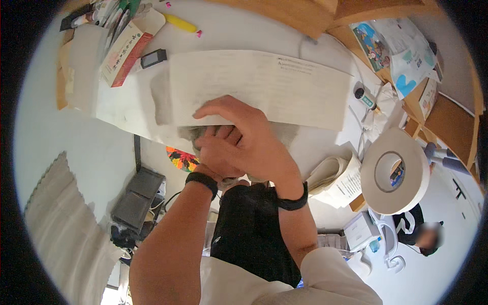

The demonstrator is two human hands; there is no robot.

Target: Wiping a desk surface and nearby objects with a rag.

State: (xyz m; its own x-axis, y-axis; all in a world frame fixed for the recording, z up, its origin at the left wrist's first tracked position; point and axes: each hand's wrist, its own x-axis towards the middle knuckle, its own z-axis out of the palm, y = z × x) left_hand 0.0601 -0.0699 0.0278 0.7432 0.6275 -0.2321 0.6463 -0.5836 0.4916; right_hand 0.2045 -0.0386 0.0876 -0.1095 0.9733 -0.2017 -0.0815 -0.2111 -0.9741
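Right hand (254, 134) over left hand (219, 155), mid-frame, at lower edge of paper (244, 76)
Right arched, left curled; can't tell if either grips anything. Paper lies upper centre, box (127, 56) upper left, white roll (413, 175) right of frame

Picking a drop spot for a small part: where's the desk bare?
Best: the desk beyond the printed sheet, right of the yellow stick. Smaller: between the sheet's near right edge and the folded papers. Crowded: back left, with red-and-white box and black device; right, with bottle and white roll; near middle, where left hand and right hand overlap.
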